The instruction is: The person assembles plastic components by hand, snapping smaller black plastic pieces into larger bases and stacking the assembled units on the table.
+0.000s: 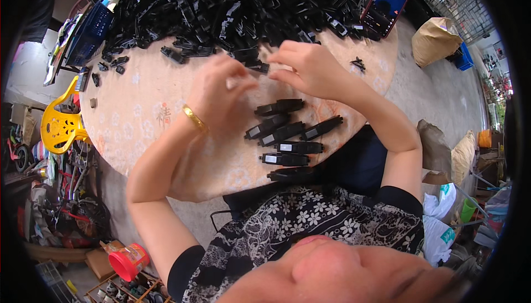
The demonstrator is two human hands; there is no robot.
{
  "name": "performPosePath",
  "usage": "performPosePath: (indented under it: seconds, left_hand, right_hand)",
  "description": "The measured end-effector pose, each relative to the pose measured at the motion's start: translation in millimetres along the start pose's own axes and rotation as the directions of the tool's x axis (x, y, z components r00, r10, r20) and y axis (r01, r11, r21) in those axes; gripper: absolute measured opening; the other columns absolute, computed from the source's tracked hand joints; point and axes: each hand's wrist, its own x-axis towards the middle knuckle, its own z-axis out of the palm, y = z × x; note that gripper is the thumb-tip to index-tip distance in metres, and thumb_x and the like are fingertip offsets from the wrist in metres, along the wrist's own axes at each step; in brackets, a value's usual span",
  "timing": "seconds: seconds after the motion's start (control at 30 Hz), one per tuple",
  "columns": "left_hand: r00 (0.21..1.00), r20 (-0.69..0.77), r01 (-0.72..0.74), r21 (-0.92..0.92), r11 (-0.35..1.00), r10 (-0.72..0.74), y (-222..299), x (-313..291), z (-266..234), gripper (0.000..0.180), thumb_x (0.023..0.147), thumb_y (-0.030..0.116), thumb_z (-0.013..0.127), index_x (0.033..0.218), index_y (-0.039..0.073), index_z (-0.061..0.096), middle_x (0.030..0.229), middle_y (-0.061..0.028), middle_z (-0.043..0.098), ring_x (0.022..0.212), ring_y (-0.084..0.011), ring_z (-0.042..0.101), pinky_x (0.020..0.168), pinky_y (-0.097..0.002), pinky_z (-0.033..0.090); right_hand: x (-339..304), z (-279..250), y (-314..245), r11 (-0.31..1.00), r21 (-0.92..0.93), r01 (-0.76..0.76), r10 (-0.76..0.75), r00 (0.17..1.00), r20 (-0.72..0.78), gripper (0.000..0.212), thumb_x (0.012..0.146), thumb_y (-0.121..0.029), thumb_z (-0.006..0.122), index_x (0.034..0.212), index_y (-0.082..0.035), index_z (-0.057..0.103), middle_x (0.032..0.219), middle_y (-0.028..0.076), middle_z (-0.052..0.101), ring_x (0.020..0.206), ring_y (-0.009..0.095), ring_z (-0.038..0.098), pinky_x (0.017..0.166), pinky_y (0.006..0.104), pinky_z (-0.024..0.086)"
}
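My left hand (221,87) is over the table with its fingers curled inward, smeared by motion. Facing it, my right hand (306,66) has thumb and fingers bent toward the left hand. Both look closed, but whatever is between the fingertips is too blurred to make out. A dark part (258,67) shows just behind the fingertips, beside the right hand. Nearer my body lie several long black plastic housings (282,133) in a loose stack of rows, some with a pale label. Beyond the hands rises a big heap of similar black parts (221,9).
The round table has a patterned peach cloth (138,131). A lit phone (385,7) leans at the heap's right end. Small black pieces (358,64) lie at the right, others at the left. A yellow plastic chair (60,126) and a red bucket (128,261) stand on the left.
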Motion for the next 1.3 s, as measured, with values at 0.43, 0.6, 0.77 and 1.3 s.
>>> performPosePath:
  seconds: [0.43, 0.6, 0.77, 1.3]
  left_hand:
    - [0.958, -0.278, 0.127, 0.194, 0.973, -0.069, -14.2, 5.0, -2.0, 0.021, 0.081, 0.012, 0.065, 0.1, 0.003, 0.063, 0.086, -0.0145, 0.064, 0.077, -0.0311, 0.061, 0.07, -0.0364, 0.049]
    - [0.955, -0.259, 0.169, 0.07, 0.983, -0.145, -17.2, 5.0, 1.8, 0.023, 0.083, 0.012, 0.063, 0.103, 0.001, 0.063, 0.085, -0.0142, 0.065, 0.073, -0.0282, 0.062, 0.066, -0.0343, 0.049]
    - [0.924, -0.243, 0.243, -0.225, 0.943, -0.296, -12.1, 5.7, 0.5, 0.021, 0.081, 0.011, 0.064, 0.1, 0.001, 0.064, 0.085, -0.0124, 0.064, 0.072, -0.0244, 0.062, 0.064, -0.033, 0.049]
    - [0.972, -0.219, -0.045, 0.176, 0.983, 0.083, 2.5, -4.0, 14.2, 0.021, 0.077, 0.005, 0.066, 0.096, 0.003, 0.059, 0.093, -0.0154, 0.06, 0.085, -0.0339, 0.06, 0.074, -0.0383, 0.05]
  right_hand:
    - [9.4, 10.8, 5.9, 0.982, -0.093, -0.163, 0.177, 0.968, 0.179, 0.025, 0.077, -0.02, 0.064, 0.093, -0.001, 0.064, 0.091, 0.015, 0.062, 0.09, 0.033, 0.062, 0.079, 0.0405, 0.05]
    - [-2.9, 1.3, 12.5, 0.993, 0.012, -0.117, 0.115, 0.983, 0.142, 0.024, 0.075, -0.015, 0.065, 0.094, -0.002, 0.064, 0.085, 0.011, 0.061, 0.078, 0.027, 0.061, 0.07, 0.0359, 0.05]
    - [-2.4, -1.2, 13.9, 0.983, 0.058, -0.174, 0.163, 0.973, 0.161, 0.024, 0.074, -0.012, 0.063, 0.095, -0.002, 0.064, 0.086, 0.011, 0.061, 0.077, 0.026, 0.062, 0.068, 0.0352, 0.05]
    - [-4.5, 7.5, -3.6, 0.973, -0.047, 0.226, -0.229, 0.972, -0.048, 0.022, 0.069, -0.015, 0.071, 0.086, -0.003, 0.063, 0.087, 0.008, 0.061, 0.082, 0.027, 0.056, 0.071, 0.036, 0.05]
